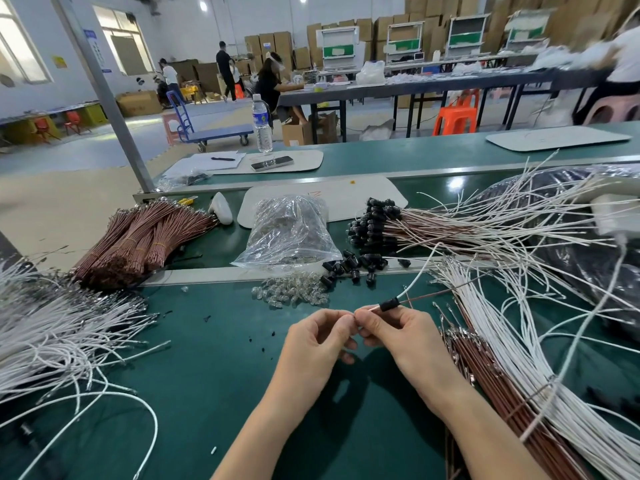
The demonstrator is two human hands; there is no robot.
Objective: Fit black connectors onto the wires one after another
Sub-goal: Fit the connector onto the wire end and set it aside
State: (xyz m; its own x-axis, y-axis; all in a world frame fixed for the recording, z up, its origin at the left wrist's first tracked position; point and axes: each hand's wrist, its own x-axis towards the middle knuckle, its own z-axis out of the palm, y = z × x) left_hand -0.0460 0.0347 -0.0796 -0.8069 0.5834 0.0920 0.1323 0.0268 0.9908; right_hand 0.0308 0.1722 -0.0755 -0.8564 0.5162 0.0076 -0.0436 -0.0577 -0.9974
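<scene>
Dozens of loose white wires sprawl over the left end of the green worktop, and just beyond them I see tied bundles of brown wires lying by the metal post. Further back in the room a blue trolley stands on the floor, and a water bottle stands upright on the far side of the worktop. Nearer, a crumpled clear plastic bag sits behind a small heap of glass bulbs, with loose black connectors scattered just to their right. At the centre the left hand has its fingers curled, thumb and forefinger pinching the tip of a brown wire. The right hand meets it fingertip to fingertip and pinches the same wire. One black connector sits on that wire just past the right fingertips, held above the worktop. Behind it lie finished wires with connectors fitted. A long sheaf of brown and white wires fans out along the right side. Across the room I make out an orange stool, long tables and stacked cardboard boxes.
</scene>
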